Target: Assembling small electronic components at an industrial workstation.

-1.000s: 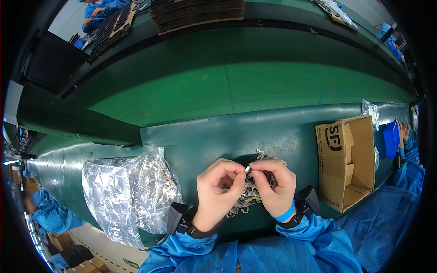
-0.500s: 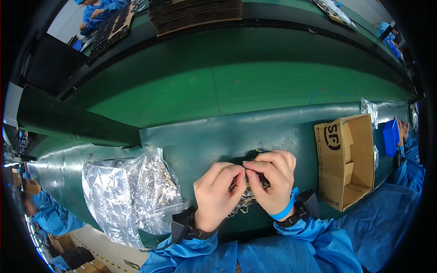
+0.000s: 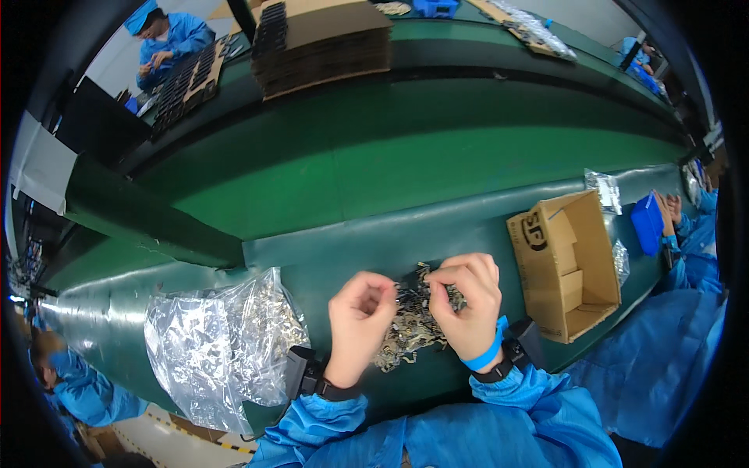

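Observation:
A heap of small metal and black parts (image 3: pixel 412 329), too small to name singly, lies on the green work surface before me. My left hand (image 3: pixel 360 318) is at the heap's left edge, with thumb and fingertips drawn together in a pinch. Across the heap on its right side is my right hand (image 3: pixel 470 300), its thumb and forefinger also closed at the tips. Whatever either pinch holds is too small to make out. Dark pieces show in the gap between the two hands.
A clear plastic bag (image 3: pixel 211 347) of small parts lies to the left. On the right stands an open cardboard box (image 3: pixel 546 269), with a blue bin (image 3: pixel 647 224) and a co-worker's hands (image 3: pixel 669 207) beyond. A padded dark beam (image 3: pixel 156 214) juts in at left.
My hands have moved apart from fingertips meeting, leaving a gap over the heap. More of the heap shows, and the whole view has shifted a little.

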Demonstrator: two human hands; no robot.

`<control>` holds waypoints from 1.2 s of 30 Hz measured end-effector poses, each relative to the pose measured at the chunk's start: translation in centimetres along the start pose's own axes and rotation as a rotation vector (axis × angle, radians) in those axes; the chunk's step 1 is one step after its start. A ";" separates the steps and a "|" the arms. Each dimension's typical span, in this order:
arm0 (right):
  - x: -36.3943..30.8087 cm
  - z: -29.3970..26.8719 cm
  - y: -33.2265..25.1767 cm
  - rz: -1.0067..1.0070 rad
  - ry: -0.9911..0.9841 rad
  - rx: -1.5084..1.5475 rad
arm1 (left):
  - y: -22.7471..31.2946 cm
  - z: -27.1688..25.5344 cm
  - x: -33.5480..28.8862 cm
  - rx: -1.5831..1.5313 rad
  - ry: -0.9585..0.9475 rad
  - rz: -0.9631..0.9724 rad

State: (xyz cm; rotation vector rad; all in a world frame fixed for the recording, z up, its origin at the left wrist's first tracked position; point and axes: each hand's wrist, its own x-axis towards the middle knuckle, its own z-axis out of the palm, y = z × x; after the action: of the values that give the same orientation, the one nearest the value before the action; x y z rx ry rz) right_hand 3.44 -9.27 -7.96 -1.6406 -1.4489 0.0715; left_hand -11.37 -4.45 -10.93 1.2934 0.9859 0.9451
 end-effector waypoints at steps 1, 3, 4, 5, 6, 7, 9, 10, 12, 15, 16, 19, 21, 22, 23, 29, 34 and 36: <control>0.2 -1.4 -0.8 -0.020 0.021 0.004 | 0.1 0.0 0.0 -0.122 0.028 -0.064; 0.6 -4.8 -2.4 -0.045 0.087 -0.036 | 0.6 -0.5 -0.2 -0.165 0.018 -0.055; 0.8 -6.9 -2.8 -0.044 0.142 -0.107 | 0.7 -0.7 -0.3 -0.147 0.014 -0.029; 0.9 -8.8 -2.8 -0.043 0.196 -0.178 | 0.8 -0.8 -0.3 -0.129 0.011 -0.003; 0.9 -9.9 -2.2 -0.024 0.266 -0.230 | 0.6 -1.1 -0.3 -0.131 0.029 0.009; 1.0 -11.3 -1.7 -0.007 0.340 -0.293 | 0.6 -1.1 -0.2 -0.141 0.039 0.022; 1.1 -14.1 -0.7 0.042 0.426 -0.427 | 0.4 -0.7 0.1 -0.157 0.023 0.038; 0.9 -15.3 0.1 0.066 0.417 -0.561 | 0.2 -0.6 0.2 -0.161 0.030 0.029; 0.4 -17.1 3.0 0.152 0.287 -0.787 | 0.5 -0.2 0.3 -0.177 0.054 0.008; 0.1 -18.7 6.3 0.324 0.023 -0.839 | 1.0 -0.3 0.1 -0.187 0.053 0.054; 0.0 -18.9 6.7 0.347 0.041 -0.830 | 0.9 -0.4 0.0 -0.187 0.059 0.058; 0.4 -19.3 6.7 0.321 0.120 -0.799 | 0.6 -0.8 0.1 -0.186 0.060 0.065; 0.8 -18.8 5.9 0.264 0.174 -0.766 | 0.6 -1.1 0.1 -0.191 0.071 0.064; 1.0 -17.8 4.5 0.147 0.254 -0.669 | 0.6 -1.1 0.0 -0.197 0.064 0.064; 1.1 -16.6 2.9 0.030 0.332 -0.565 | 0.6 -1.1 0.0 -0.202 0.060 0.064; -0.6 -5.0 -4.8 -0.181 -0.103 -0.116 | 0.3 -0.8 0.2 -0.195 0.072 0.106; -0.6 0.7 -4.2 -0.128 -0.111 -0.124 | 0.6 -0.8 0.0 -0.170 0.127 0.127; -0.5 1.5 -3.9 -0.121 -0.130 -0.144 | 0.7 -0.7 -0.1 -0.133 0.129 0.152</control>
State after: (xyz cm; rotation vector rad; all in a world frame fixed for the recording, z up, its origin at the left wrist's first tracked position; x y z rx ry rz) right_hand -0.53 -9.29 -6.56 -1.6854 -1.6830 0.0057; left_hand -12.07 -4.24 -10.27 1.2197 0.9162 1.2032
